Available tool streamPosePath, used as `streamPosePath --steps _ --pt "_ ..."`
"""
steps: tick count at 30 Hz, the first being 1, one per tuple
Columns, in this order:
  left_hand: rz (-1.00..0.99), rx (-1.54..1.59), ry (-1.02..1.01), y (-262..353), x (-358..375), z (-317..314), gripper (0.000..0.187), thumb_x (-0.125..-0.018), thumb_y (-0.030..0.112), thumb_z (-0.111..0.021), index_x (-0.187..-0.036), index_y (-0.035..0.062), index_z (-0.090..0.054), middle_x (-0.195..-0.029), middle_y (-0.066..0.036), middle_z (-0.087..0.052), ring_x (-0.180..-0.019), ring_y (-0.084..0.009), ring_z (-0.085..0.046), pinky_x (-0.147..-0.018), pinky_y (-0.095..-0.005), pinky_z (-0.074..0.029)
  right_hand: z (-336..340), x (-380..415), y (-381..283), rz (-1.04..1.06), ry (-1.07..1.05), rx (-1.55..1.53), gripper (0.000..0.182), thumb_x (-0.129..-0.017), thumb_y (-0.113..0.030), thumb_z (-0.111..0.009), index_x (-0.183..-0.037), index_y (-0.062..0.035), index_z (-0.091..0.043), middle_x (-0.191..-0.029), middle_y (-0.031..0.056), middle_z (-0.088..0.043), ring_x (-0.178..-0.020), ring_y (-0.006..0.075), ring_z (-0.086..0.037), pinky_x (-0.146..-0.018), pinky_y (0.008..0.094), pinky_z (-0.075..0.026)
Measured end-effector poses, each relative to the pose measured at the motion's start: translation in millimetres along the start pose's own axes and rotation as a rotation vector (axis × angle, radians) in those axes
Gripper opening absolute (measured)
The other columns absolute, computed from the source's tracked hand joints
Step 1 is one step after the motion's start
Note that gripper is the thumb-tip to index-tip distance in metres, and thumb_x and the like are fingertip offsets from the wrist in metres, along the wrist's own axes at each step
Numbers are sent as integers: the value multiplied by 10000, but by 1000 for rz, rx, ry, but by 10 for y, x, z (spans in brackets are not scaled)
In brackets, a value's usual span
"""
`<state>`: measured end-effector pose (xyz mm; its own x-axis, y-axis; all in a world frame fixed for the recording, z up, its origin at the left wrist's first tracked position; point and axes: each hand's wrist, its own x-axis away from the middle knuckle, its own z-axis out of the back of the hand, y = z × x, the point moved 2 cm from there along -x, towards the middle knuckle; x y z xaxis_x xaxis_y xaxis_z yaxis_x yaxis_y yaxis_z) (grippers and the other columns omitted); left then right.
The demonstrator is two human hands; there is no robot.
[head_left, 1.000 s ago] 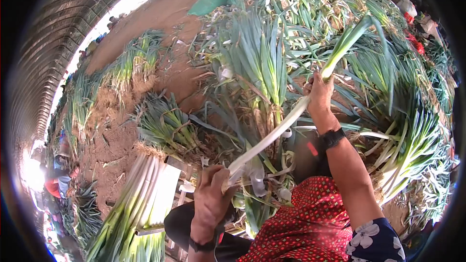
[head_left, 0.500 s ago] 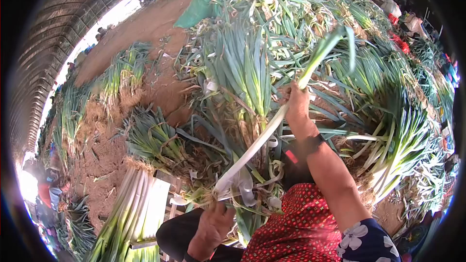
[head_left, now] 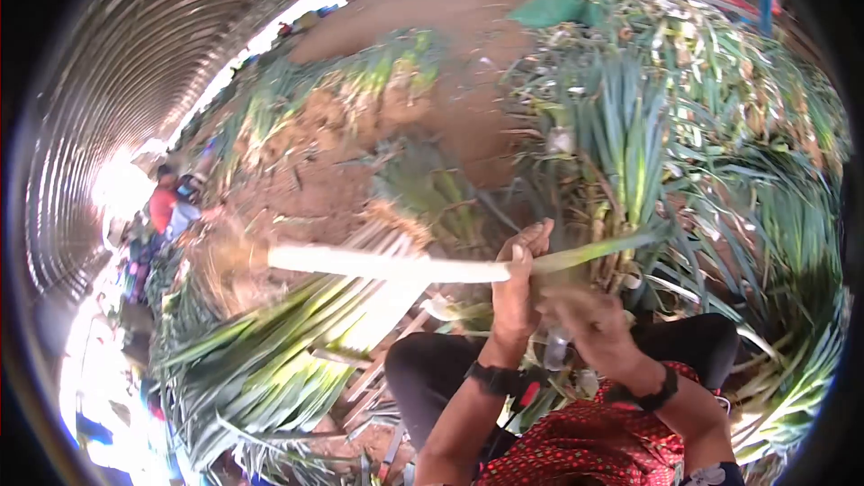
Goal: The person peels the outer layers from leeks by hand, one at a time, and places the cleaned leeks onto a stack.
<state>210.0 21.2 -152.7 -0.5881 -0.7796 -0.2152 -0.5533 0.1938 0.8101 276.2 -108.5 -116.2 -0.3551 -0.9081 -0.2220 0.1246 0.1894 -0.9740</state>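
Leek (head_left: 387,264) in left hand (head_left: 517,288); dark wristband (head_left: 493,379) unreadably blurred.

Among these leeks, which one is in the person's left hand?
The single leek stretched almost level from the left hand, white stem toward the picture's left edge. Only this one is held up; the other leeks are bunched or piled around.

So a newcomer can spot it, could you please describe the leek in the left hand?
Find the red patterned cloth at the bottom. Above it, the left hand holds the leek. Its white end points left; the bundle below points leaves left.
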Motion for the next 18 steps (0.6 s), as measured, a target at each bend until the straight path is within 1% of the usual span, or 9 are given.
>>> streamPosePath --steps 3,5,6,8,9,12,14,16,18 --pt "-156 -189 216 398 -155 214 503 -1001 434 -500 -1014 -35 -680 -1046 -151 -693 -1001 -242 -643 -900 -381 -498 188 -15 97 236 -9 172 184 -1014 -96 -487 -1108 6 -609 -942 69 -650 -789 130 -620 -723 288 -516" --pt "-254 -270 189 917 -242 383 507 -1014 433 -467 -940 -27 -664 -933 -154 -706 -906 -244 -673 -855 -394 -527 297 7 71 -158 90 -297 193 -1011 -87 -472 -1104 15 -607 -899 60 -624 -728 114 -578 -683 278 -485" --pt "-310 -417 146 1331 -261 460 525 -1015 460 -450 -937 -16 -657 -861 -146 -707 -841 -235 -683 -788 -381 -550 309 13 80 -155 82 -299 193 -1011 -87 -472 -1104 15 -607 -899 60 -624 -728 114 -578 -683 278 -485" --pt "-376 -618 341 2151 -231 616 496 -997 493 -475 -860 37 -614 -765 -107 -668 -730 -191 -660 -698 -365 -558 316 83 144 -106 137 -124 191 -1003 -75 -457 -1074 21 -607 -821 41 -598 -689 106 -545 -650 271 -455" --pt "-514 -425 218 2560 -229 628 435 -979 480 -529 -833 74 -585 -726 -42 -615 -657 -156 -601 -642 -329 -523 342 119 265 -45 96 -17 189 -995 -77 -465 -1057 26 -611 -770 40 -602 -688 110 -556 -657 272 -465" --pt "-798 -531 339 3832 -57 771 435 -954 507 -566 -995 75 -598 -710 17 -505 -636 -90 -475 -641 -269 -444 276 179 440 -22 -53 4 191 -992 -104 -486 -1051 25 -613 -749 37 -609 -685 110 -556 -660 277 -466" --pt "-898 -792 208 4660 105 900 486 -973 500 -540 -1134 45 -596 -722 26 -480 -670 -77 -482 -631 -232 -414 187 149 503 11 -101 47 205 -987 -128 -506 -1062 27 -617 -788 56 -652 -705 107 -593 -674 268 -497" --pt "-1136 -1361 429 4971 171 612 469 -1005 425 -516 -1211 10 -586 -705 26 -472 -598 -46 -429 -530 -215 -364 20 119 451 -301 -100 -128 230 -991 -147 -513 -1083 36 -616 -829 78 -686 -727 106 -635 -688 260 -532" --pt "-942 -1554 382 5272 115 570 474 -1009 390 -517 -1234 -23 -580 -715 25 -464 -591 -43 -442 -499 -226 -325 -128 85 598 -193 -185 -124 248 -1001 -164 -511 -1092 39 -621 -869 97 -705 -756 111 -668 -702 254 -556"
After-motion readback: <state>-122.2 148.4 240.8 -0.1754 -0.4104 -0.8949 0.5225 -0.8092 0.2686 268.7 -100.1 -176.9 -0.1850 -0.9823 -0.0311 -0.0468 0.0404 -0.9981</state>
